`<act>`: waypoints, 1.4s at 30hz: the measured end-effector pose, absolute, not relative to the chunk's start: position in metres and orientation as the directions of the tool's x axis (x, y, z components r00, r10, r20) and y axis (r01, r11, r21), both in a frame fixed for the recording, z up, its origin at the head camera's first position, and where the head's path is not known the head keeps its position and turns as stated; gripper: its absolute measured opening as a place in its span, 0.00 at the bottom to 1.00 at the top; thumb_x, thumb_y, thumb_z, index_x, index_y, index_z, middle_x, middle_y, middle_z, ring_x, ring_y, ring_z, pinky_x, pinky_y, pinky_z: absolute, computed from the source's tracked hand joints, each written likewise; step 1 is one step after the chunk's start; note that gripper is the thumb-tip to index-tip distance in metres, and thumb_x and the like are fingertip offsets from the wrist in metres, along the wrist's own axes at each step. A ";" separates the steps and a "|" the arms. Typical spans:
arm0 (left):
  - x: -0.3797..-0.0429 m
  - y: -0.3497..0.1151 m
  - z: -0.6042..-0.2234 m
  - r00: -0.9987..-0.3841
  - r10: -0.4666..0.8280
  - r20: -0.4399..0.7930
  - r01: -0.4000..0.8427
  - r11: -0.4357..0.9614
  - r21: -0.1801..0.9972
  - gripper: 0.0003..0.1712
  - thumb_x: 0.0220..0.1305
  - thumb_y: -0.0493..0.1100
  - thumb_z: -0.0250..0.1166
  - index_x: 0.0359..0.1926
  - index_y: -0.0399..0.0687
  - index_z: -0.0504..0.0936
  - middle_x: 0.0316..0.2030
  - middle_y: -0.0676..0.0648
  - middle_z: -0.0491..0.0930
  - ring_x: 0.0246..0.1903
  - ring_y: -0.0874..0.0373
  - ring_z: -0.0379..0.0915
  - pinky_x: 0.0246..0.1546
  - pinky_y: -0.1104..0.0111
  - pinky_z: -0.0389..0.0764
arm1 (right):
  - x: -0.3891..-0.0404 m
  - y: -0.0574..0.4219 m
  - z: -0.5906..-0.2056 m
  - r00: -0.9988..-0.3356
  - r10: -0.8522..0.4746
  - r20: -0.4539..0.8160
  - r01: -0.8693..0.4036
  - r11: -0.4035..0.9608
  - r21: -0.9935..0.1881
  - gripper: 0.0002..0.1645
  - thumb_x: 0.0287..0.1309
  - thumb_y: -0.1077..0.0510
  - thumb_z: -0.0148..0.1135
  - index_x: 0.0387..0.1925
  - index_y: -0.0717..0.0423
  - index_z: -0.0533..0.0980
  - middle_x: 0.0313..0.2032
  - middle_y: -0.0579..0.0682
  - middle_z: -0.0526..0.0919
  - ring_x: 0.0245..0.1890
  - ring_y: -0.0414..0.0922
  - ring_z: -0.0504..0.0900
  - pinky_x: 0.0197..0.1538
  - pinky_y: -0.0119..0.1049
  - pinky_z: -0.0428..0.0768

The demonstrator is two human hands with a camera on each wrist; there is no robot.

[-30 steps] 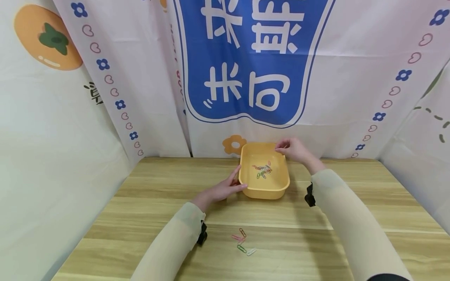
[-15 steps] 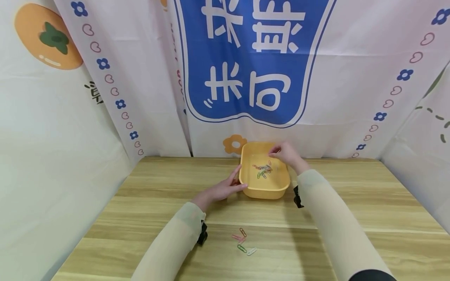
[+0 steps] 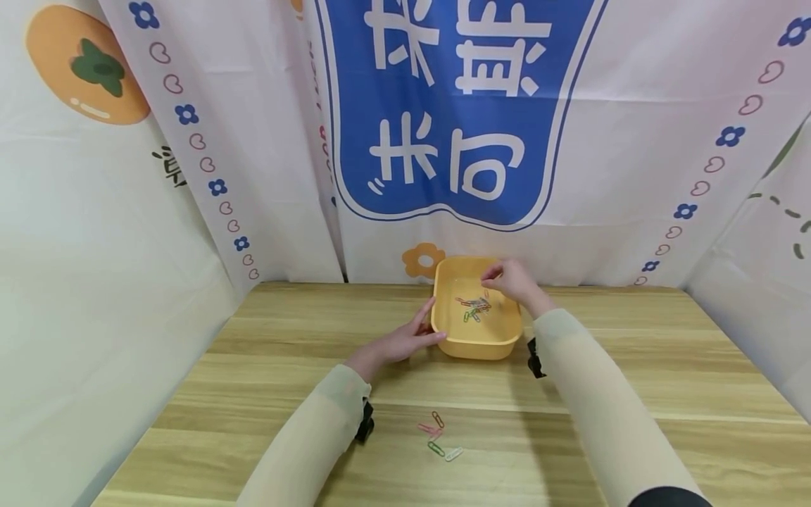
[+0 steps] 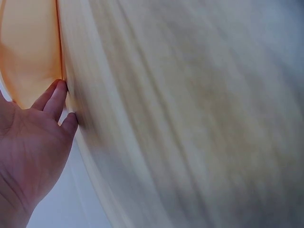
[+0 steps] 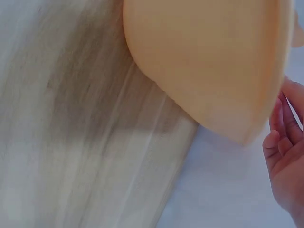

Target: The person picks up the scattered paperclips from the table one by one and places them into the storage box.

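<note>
Against the back cloth stands a yellow rectangular bin (image 3: 479, 350), with several coloured paper clips (image 3: 474, 308) heaped on its floor. My left hand (image 3: 405, 341) touches the bin's near left corner with fairly straight, spread fingers; the left wrist view has its fingertips (image 4: 61, 88) against the outer wall. Over the bin's right side, my right hand (image 3: 512, 282) is bent inward, thumb and fingertips close together, just above a pink paper clip (image 3: 486, 293). Whether anything is between those fingertips is too small to tell. In the right wrist view, the bin's wall (image 5: 209, 61) partly hides that hand.
On the wooden table (image 3: 285, 394), nearer the front, lie several loose clips: a brown clip (image 3: 438, 420), pink clips (image 3: 427, 428), a green clip (image 3: 435, 448) and a white clip (image 3: 453, 454). Printed cloth (image 3: 608, 211) hangs behind the table and at both sides.
My right hand has moved left and slightly down, from the bin's right rim to over its inside. My left hand, the bin and the loose clips on the table stay where they were.
</note>
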State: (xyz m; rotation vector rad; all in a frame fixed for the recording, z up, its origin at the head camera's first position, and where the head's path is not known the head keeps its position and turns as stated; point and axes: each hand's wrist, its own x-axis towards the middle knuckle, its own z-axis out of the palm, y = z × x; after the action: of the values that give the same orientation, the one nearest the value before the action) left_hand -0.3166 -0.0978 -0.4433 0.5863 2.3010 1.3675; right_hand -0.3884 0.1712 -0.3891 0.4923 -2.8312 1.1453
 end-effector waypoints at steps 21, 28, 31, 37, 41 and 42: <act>-0.316 -0.097 -0.443 -0.839 0.531 -0.119 0.155 0.443 0.883 0.50 0.70 0.57 0.58 0.76 0.70 0.30 0.71 0.38 0.57 0.69 0.48 0.54 0.68 0.53 0.52 | -0.303 0.175 -0.373 -0.828 -0.499 0.256 -0.528 0.537 -0.658 0.04 0.56 0.61 0.71 0.33 0.56 0.85 0.30 0.44 0.84 0.28 0.43 0.77 0.27 0.32 0.73; -0.317 -0.097 -0.444 -0.839 0.530 -0.124 0.150 0.444 0.883 0.50 0.70 0.57 0.58 0.76 0.70 0.30 0.70 0.38 0.58 0.69 0.48 0.55 0.68 0.53 0.52 | -0.268 0.163 -0.385 -0.741 -0.622 0.255 -0.605 0.451 -0.656 0.02 0.57 0.59 0.70 0.33 0.53 0.84 0.31 0.38 0.83 0.29 0.38 0.77 0.29 0.33 0.75; -0.318 -0.097 -0.445 -0.841 0.527 -0.121 0.152 0.445 0.882 0.50 0.70 0.56 0.58 0.76 0.71 0.30 0.71 0.38 0.58 0.69 0.48 0.54 0.68 0.52 0.51 | -0.258 0.153 -0.392 -0.689 -0.681 0.247 -0.640 0.412 -0.649 0.01 0.57 0.61 0.69 0.33 0.53 0.84 0.31 0.37 0.83 0.30 0.36 0.77 0.29 0.32 0.76; -0.318 -0.097 -0.445 -0.836 0.538 -0.107 0.159 0.424 0.891 0.50 0.70 0.55 0.58 0.76 0.68 0.30 0.71 0.39 0.58 0.69 0.49 0.54 0.68 0.52 0.52 | -0.243 0.130 -0.408 -0.547 -0.810 0.212 -0.725 0.332 -0.603 0.04 0.56 0.63 0.69 0.35 0.55 0.84 0.33 0.40 0.84 0.30 0.31 0.77 0.29 0.29 0.76; -0.318 -0.097 -0.445 -0.832 0.545 -0.104 0.158 0.413 0.897 0.52 0.69 0.57 0.59 0.77 0.67 0.30 0.70 0.39 0.59 0.69 0.50 0.55 0.68 0.52 0.52 | -0.240 0.117 -0.417 -0.510 -0.846 0.154 -0.730 0.332 -0.597 0.05 0.56 0.61 0.70 0.36 0.54 0.84 0.34 0.39 0.84 0.31 0.29 0.77 0.34 0.32 0.78; -0.318 -0.097 -0.445 -0.831 0.546 -0.103 0.158 0.410 0.898 0.52 0.69 0.58 0.59 0.76 0.68 0.30 0.70 0.39 0.59 0.69 0.50 0.54 0.68 0.52 0.52 | -0.240 0.115 -0.419 -0.509 -0.850 0.135 -0.722 0.336 -0.605 0.05 0.56 0.61 0.69 0.36 0.53 0.84 0.34 0.38 0.84 0.32 0.29 0.77 0.36 0.32 0.79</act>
State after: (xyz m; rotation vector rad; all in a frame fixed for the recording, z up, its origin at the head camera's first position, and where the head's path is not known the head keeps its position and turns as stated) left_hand -0.3182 -0.0971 -0.4449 0.6042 2.2893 1.3979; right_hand -0.2405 0.1146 -0.4189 1.6307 -2.7292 1.0487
